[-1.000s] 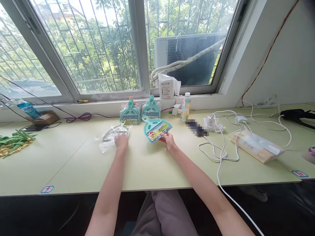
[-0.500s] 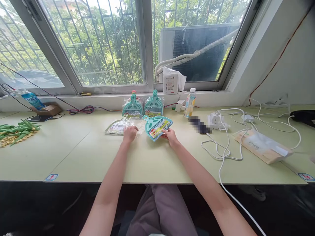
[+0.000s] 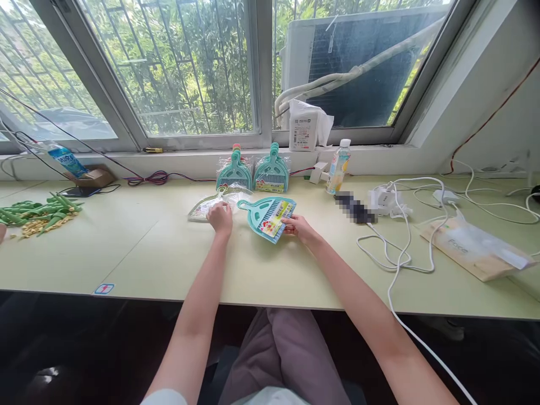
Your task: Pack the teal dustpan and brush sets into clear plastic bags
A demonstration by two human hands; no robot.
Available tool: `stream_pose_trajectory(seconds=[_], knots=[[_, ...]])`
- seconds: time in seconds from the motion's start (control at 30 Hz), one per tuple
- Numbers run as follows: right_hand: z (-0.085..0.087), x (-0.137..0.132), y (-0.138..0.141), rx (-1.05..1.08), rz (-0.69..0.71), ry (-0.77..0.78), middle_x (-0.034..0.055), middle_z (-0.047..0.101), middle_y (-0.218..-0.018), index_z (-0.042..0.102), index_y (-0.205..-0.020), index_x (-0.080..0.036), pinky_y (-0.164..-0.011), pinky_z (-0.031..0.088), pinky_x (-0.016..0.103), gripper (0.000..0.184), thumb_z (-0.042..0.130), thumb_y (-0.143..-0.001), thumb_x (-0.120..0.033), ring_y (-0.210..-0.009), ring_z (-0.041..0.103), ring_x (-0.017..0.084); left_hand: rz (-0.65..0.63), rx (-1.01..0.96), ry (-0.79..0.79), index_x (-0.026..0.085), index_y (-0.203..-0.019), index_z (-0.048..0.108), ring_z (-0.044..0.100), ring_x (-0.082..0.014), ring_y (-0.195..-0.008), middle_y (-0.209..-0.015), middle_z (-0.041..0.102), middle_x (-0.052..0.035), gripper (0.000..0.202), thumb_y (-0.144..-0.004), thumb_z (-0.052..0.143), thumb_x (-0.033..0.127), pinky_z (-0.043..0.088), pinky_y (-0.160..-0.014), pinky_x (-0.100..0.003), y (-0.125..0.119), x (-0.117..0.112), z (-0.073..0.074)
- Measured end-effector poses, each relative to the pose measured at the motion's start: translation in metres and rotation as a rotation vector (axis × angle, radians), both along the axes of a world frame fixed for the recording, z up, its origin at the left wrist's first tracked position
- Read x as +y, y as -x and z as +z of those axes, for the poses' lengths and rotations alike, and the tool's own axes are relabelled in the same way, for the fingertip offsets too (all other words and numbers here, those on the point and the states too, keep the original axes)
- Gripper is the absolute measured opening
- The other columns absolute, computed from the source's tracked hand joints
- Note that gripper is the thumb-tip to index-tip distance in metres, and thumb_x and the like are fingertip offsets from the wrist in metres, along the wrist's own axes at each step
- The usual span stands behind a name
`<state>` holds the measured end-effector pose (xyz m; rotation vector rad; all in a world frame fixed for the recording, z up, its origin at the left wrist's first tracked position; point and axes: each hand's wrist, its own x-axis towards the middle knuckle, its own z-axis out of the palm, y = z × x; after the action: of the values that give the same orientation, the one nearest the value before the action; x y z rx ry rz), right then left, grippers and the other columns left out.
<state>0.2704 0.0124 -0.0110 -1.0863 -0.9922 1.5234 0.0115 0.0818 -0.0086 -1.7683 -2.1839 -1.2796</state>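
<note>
My right hand (image 3: 300, 226) grips a mint-green mini dustpan (image 3: 262, 216) by its wide edge, fingers behind and thumb in front. A brush with blue bristles and a yellow printed label lies against the pan, and the handle points left. My left hand (image 3: 221, 217) is closed at the clear plastic bags (image 3: 201, 210), which lie in a flat pile on the table; its fingertips are partly hidden. Behind the hands, more wrapped dustpan sets stand upright against the sill: a left stack (image 3: 234, 169) and a right stack (image 3: 272, 171).
To the right are a drink bottle (image 3: 338, 167), a blurred dark object (image 3: 356, 208), white cables (image 3: 396, 264) and a tissue pack (image 3: 476, 247). Green beans (image 3: 37, 212) lie at left, beside another person's hand (image 3: 2, 232). The table's front edge (image 3: 278, 306) runs before my lap.
The dustpan has turned, its handle swinging left and slightly down. My left hand has curled over the bags, and the loose film beside it has flattened. Another person's hand appears at the left edge.
</note>
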Motion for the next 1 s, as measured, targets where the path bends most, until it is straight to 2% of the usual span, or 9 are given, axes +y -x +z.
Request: stream_pose_trajectory(seconds=[0.13,0.33,0.47,0.53,0.6,0.77,0.83,0.93,1.0], knots=[[-0.002,-0.001,0.001,-0.023,0.001,-0.037,0.0093,0.074,-0.087,0.066,-0.093,-0.012,-0.062,0.060,0.026,0.013,0.064,-0.080,-0.014,-0.068,0.071,0.017,-0.015,-0.062,-0.093,0.019,-0.096,0.064,0.052,-0.0322,-0.109,-0.104,0.065,-0.0144,0.023,-0.090,0.043,0.027,0.031,-0.099,-0.050,-0.003,-0.003,0.002],[-0.008,-0.002,0.012,0.026,-0.146,-0.093,0.0066,0.074,-0.087,0.063,-0.093,-0.015,-0.065,0.061,0.029,0.013,0.065,-0.080,-0.014,-0.069,0.071,0.018,-0.336,-0.050,-0.217,0.025,-0.096,0.065,0.043,-0.0311,-0.121,-0.115,0.064,-0.0094,0.019,-0.087,0.048,0.022,0.005,-0.114,-0.055,-0.022,-0.017,0.007],[-0.004,-0.006,0.016,0.001,-0.076,-0.149,0.0068,0.073,-0.089,0.063,-0.093,-0.015,-0.066,0.062,0.030,0.017,0.070,-0.077,-0.019,-0.070,0.071,0.018,-0.440,-0.080,-0.292,0.026,-0.095,0.066,0.040,-0.0309,-0.125,-0.124,0.061,-0.0068,0.018,-0.086,0.050,0.023,-0.001,-0.115,-0.054,-0.031,-0.028,0.013],[-0.002,-0.009,0.018,0.006,-0.060,-0.163,0.0068,0.073,-0.088,0.063,-0.094,-0.015,-0.068,0.062,0.031,0.017,0.070,-0.078,-0.020,-0.071,0.071,0.018,-0.435,-0.048,-0.303,0.027,-0.095,0.066,0.042,-0.0305,-0.123,-0.122,0.062,-0.0069,0.018,-0.087,0.049,0.024,-0.001,-0.116,-0.053,-0.033,-0.030,0.015],[-0.001,-0.011,0.019,0.030,-0.109,-0.157,0.0066,0.073,-0.087,0.063,-0.094,-0.015,-0.069,0.062,0.031,0.015,0.067,-0.080,-0.018,-0.072,0.071,0.018,-0.393,-0.021,-0.316,0.026,-0.096,0.065,0.044,-0.0301,-0.121,-0.118,0.064,-0.0077,0.019,-0.088,0.048,0.025,0.000,-0.115,-0.053,-0.031,-0.030,0.015],[0.002,-0.014,0.014,0.111,-0.246,-0.105,0.0061,0.073,-0.094,0.062,-0.095,-0.016,-0.073,0.061,0.030,0.012,0.062,-0.083,-0.016,-0.078,0.071,0.018,-0.173,-0.016,-0.310,0.024,-0.096,0.063,0.044,-0.0309,-0.120,-0.111,0.065,-0.0099,0.018,-0.088,0.047,0.022,0.003,-0.113,-0.056,-0.018,-0.023,0.012],[0.003,-0.015,0.013,0.095,-0.218,-0.078,0.0066,0.073,-0.094,0.062,-0.094,-0.016,-0.071,0.061,0.029,0.011,0.062,-0.083,-0.016,-0.078,0.071,0.018,-0.125,-0.029,-0.288,0.022,-0.096,0.062,0.046,-0.0308,-0.117,-0.109,0.064,-0.0111,0.019,-0.088,0.046,0.019,0.013,-0.112,-0.056,-0.012,-0.017,0.009],[0.006,-0.016,0.014,0.033,-0.122,-0.020,0.0078,0.073,-0.090,0.063,-0.093,-0.015,-0.065,0.060,0.026,0.011,0.062,-0.082,-0.015,-0.073,0.071,0.017,-0.114,-0.114,-0.271,0.019,-0.095,0.061,0.050,-0.0291,-0.109,-0.103,0.062,-0.0126,0.020,-0.087,0.043,0.016,0.035,-0.101,-0.046,-0.004,-0.010,0.005],[0.007,-0.016,0.017,-0.008,-0.034,0.005,0.0086,0.074,-0.087,0.064,-0.092,-0.014,-0.061,0.059,0.025,0.012,0.064,-0.080,-0.014,-0.069,0.071,0.017,-0.105,-0.169,-0.276,0.019,-0.094,0.061,0.052,-0.0276,-0.105,-0.100,0.061,-0.0121,0.020,-0.086,0.042,0.016,0.040,-0.094,-0.041,0.000,-0.007,0.004]])
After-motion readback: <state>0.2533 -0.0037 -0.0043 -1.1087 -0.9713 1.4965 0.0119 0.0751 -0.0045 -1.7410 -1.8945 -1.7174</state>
